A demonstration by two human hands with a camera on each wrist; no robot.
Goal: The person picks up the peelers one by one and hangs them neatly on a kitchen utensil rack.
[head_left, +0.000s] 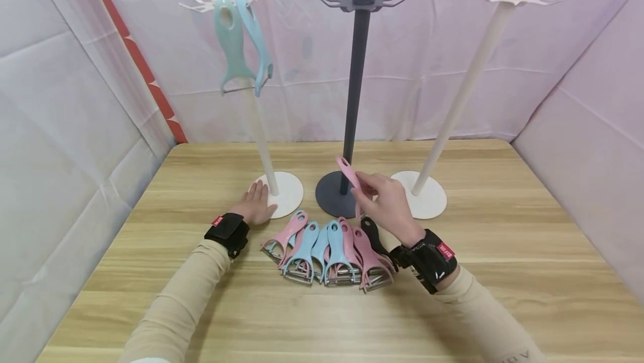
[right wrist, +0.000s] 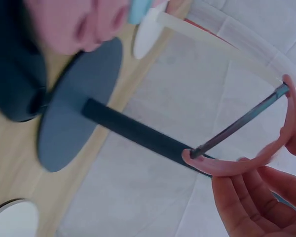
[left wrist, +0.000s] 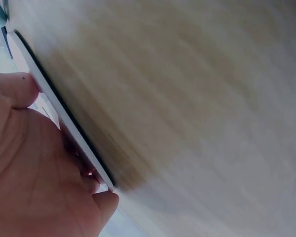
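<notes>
right hand [head_left: 389, 206] pinches pink peeler [head_left: 349, 173] | left hand [head_left: 256, 206] flat, fingers straight on white base [head_left: 287, 192] | risk: your loose pinch drops peeler onto pile [head_left: 327, 248], frame centre

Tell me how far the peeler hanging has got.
Done: two pale blue plastic peelers hang on the left white stand. In hand: the right hand holds a pink plastic peeler; the left hand rests on that stand's base. Left: the heap of pink, blue and black peelers on the table.

Dark stand [head_left: 355, 72] at centre back of wooden table [head_left: 503, 273]; white stand [head_left: 468, 83] to its right, hooks bare. Pink, blue, black peelers [head_left: 329, 251] heaped near front edge. Pale padded walls [head_left: 60, 128] around.
</notes>
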